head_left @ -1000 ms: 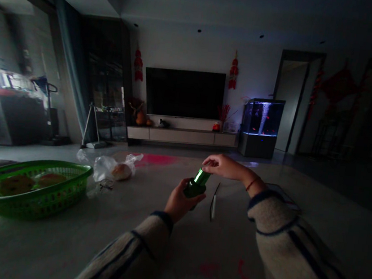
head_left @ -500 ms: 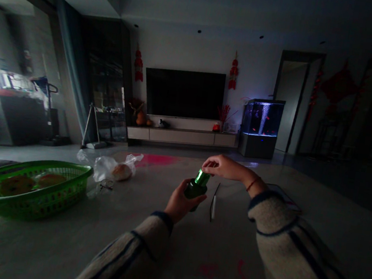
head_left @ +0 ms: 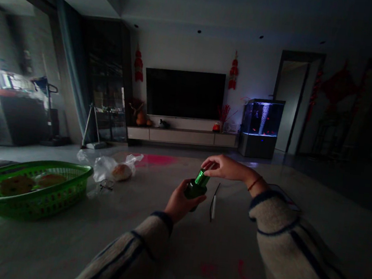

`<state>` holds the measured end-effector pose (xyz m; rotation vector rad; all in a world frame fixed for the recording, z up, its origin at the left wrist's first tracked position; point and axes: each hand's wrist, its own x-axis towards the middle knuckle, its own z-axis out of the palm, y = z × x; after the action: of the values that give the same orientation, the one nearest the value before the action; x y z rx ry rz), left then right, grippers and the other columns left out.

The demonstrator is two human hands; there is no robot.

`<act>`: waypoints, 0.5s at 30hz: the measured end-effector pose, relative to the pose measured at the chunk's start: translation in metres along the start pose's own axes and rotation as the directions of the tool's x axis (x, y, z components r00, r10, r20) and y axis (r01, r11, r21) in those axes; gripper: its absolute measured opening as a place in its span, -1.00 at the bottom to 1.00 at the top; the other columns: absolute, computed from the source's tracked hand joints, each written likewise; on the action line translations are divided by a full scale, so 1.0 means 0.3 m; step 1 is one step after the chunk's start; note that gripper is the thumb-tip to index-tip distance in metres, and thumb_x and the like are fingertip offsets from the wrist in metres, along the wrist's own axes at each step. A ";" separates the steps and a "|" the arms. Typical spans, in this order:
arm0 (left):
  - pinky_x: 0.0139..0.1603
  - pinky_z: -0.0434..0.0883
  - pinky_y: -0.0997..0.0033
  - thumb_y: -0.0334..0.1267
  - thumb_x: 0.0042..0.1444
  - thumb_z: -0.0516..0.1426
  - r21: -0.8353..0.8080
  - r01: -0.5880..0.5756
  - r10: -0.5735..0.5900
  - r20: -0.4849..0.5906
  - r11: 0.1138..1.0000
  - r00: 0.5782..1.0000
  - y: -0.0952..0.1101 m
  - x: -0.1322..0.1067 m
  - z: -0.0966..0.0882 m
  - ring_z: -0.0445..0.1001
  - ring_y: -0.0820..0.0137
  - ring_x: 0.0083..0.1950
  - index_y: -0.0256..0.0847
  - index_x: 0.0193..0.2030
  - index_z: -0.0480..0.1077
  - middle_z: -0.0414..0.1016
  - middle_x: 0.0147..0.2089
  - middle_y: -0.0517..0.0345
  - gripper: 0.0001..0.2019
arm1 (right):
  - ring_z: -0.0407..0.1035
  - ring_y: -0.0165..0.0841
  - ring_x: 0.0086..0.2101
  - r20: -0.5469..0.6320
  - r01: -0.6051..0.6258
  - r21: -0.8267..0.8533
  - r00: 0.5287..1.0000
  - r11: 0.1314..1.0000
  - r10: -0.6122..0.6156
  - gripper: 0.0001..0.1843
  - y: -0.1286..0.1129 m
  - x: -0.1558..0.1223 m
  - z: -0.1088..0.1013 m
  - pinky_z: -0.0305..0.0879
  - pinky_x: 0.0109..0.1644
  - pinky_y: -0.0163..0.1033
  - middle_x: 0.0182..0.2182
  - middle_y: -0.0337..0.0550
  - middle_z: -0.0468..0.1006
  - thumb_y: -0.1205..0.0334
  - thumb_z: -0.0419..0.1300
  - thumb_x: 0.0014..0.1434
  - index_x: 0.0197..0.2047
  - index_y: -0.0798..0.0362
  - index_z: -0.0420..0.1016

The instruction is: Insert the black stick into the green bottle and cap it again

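Wrapped around the body of a small dark green bottle (head_left: 194, 190) is my left hand (head_left: 178, 203), with the thumb across its front. The bottle is held above the table and leans slightly to the right. On its top is a shiny green cap (head_left: 202, 177). From above, the fingers of my right hand (head_left: 226, 167) pinch the upper end of this cap. Beneath and to the right of the bottle, a thin dark stick and a short white strip (head_left: 214, 207) lie on the table.
A green plastic basket (head_left: 80, 188) with round items in it stands at the left. Beside it are a bread roll (head_left: 121, 172) in clear plastic and a pair of glasses (head_left: 106, 186). A flat tablet-like thing (head_left: 285, 198) lies partly behind my right sleeve. A lit aquarium (head_left: 263, 119) stands beyond the table.
Almost nothing differs. My right hand has shifted very slightly at the cap, while the left hand and the bottle keep their place.
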<state>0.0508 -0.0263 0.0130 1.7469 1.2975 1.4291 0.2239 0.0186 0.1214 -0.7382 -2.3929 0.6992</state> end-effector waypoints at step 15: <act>-0.24 0.39 0.38 -0.09 -0.24 0.28 0.022 -0.026 0.026 0.014 0.999 1.000 -0.008 0.001 -0.002 0.44 0.38 -0.27 -0.21 -0.05 0.24 0.44 -0.27 0.12 -0.42 | 0.39 -0.41 -0.29 0.026 -0.006 0.042 1.000 0.999 0.005 -0.75 -0.003 -0.004 0.003 0.31 -0.14 -0.24 -0.29 -0.11 0.51 0.30 0.21 -0.03 -0.22 0.14 0.40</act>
<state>0.0495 -0.0252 0.0114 1.7916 1.2926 1.4193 0.2238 0.0171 0.1208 -0.7234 -2.3925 0.7629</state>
